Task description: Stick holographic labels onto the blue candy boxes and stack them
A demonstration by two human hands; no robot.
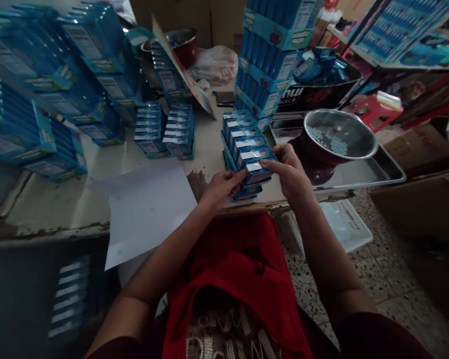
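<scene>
In the head view, a row of small blue boxes point(243, 132) with white labels on top stands in a display tray near the table's front edge. The nearest blue box point(258, 173) is pinched between my two hands. My left hand point(224, 188) closes on its left front corner, thumb and fingertips together. From the other side, my right hand point(294, 172) grips the box, its thumb on the top edge. Below this box more blue packaging shows, partly hidden by my fingers.
Filled trays point(164, 129) and tall stacks of blue boxes point(97, 45) stand at left. A white sheet point(149, 209) overhangs the table edge. To the right, a metal bowl point(340, 117) with small pale pieces rests on a metal tray point(381, 172). Another stack point(264, 75) rises behind the row.
</scene>
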